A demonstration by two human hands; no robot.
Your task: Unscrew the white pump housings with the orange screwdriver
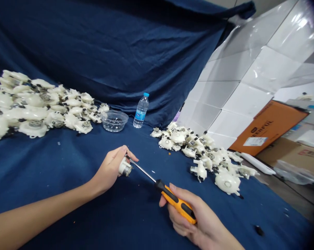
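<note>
White plastic cylindrical part point(125, 167), one, long axis pointing right, clamped in my left fingers point(122, 151); one yellow-and-black screwdriver point(177, 204) clamped in my right fingers point(179, 222).

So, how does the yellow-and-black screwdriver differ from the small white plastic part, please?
The yellow-and-black screwdriver is long and slender, steel-shafted; the small white plastic part is short and stubby. The right hand grips the screwdriver, the left hand the part. Both are held above the blue cloth.

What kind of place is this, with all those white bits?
It looks like a makeshift workshop. There are heaps of white plastic parts, a screwdriver held in a hand, and a clear bowl with tiny dark pieces inside.
</note>
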